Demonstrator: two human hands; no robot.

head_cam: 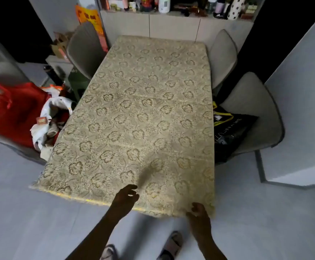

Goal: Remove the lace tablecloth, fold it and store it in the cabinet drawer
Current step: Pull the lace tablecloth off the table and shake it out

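While the cloth [143,113] lies flat over the whole table, the right hand [198,212] pinches its near right corner; the left hand [125,196] hovers unclenched at the near edge. Best: 2 matching corner grips, lift evenly, avoid snagging lace.

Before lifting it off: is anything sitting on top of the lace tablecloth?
Only the left hand rests on the lace tablecloth; the right hand grips its near corner. The table beneath is covered.

Dim indoor light, dark corners, wide-angle bending at edges — motion blur on red bag [12,109], soft overall
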